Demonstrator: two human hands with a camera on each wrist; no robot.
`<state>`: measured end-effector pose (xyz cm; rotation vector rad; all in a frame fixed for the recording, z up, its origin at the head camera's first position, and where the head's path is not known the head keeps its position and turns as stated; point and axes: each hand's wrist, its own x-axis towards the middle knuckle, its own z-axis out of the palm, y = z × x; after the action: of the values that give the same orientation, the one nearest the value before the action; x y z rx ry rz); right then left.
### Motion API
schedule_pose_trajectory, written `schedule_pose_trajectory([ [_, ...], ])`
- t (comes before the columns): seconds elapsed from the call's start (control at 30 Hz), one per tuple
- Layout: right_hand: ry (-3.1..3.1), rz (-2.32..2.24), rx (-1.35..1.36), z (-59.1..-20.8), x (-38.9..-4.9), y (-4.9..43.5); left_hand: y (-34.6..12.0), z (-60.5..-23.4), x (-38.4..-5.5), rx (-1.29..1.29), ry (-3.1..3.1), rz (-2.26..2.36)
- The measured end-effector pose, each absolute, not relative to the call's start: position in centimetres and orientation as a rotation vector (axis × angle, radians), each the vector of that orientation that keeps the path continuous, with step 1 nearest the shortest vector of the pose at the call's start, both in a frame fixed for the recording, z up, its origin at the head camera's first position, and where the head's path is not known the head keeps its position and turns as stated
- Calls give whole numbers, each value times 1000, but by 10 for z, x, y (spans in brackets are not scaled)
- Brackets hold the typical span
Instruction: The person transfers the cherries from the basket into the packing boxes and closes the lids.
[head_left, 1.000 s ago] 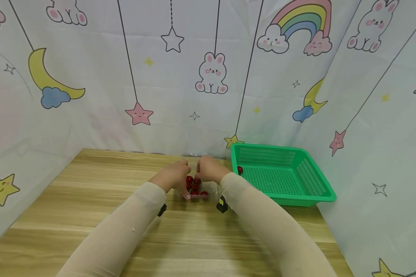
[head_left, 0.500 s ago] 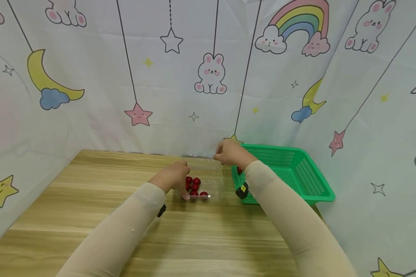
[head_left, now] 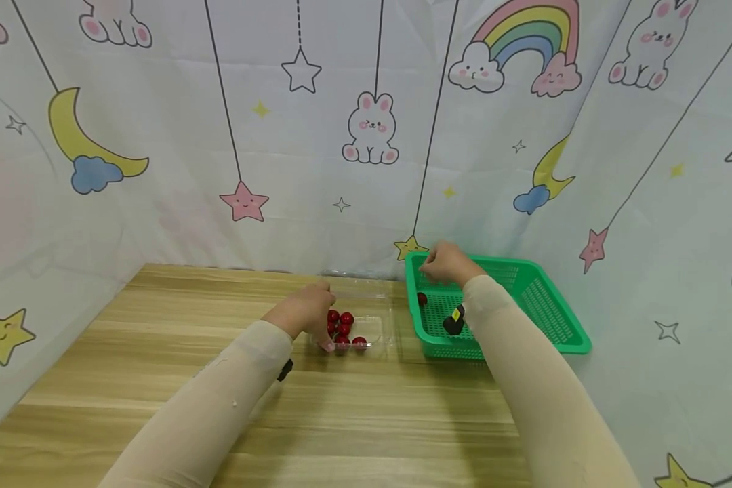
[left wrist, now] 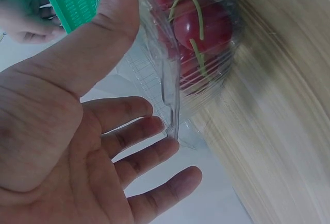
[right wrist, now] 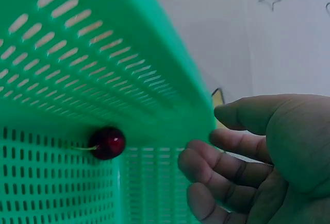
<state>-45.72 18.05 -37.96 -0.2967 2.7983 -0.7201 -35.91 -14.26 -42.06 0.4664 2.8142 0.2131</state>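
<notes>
In the head view, my left hand (head_left: 305,310) spans the left side of a clear plastic clamshell box (head_left: 375,331). Its lid stands folded back behind the box. In the left wrist view, the thumb lies over the box edge and the loosely spread fingertips touch its rim. Several red cherries (left wrist: 203,26) with green stems sit inside the box. My right hand (head_left: 448,263) hangs over the back left part of a green plastic basket (head_left: 561,305), fingers loosely curved. The right wrist view shows nothing between them. A dark red cherry (right wrist: 107,143) lies in the basket, apart from this hand.
A wood-grain table (head_left: 317,434) carries the box and the basket. A white cloth backdrop (head_left: 305,149) with cartoon prints rises directly behind them and along both sides. Black camera mounts sit at both wrists.
My right hand has moved right, from over the clamshell box, past its lid, to above the green basket. My left hand has stayed at the box.
</notes>
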Motion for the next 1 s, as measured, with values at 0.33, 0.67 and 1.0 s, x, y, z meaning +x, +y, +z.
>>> schedule_pose_trajectory([
  [0.33,2573,-693,-178,-408,-471,184,-142,-417,-356,458,2808,215],
  [0.67,2534,-638,-150,-420,-476,175,-142,-418,-358,447,2796,209],
  [1.0,2559,-582,-185,-423,-469,170,-142,-417,-358,436,2783,208],
])
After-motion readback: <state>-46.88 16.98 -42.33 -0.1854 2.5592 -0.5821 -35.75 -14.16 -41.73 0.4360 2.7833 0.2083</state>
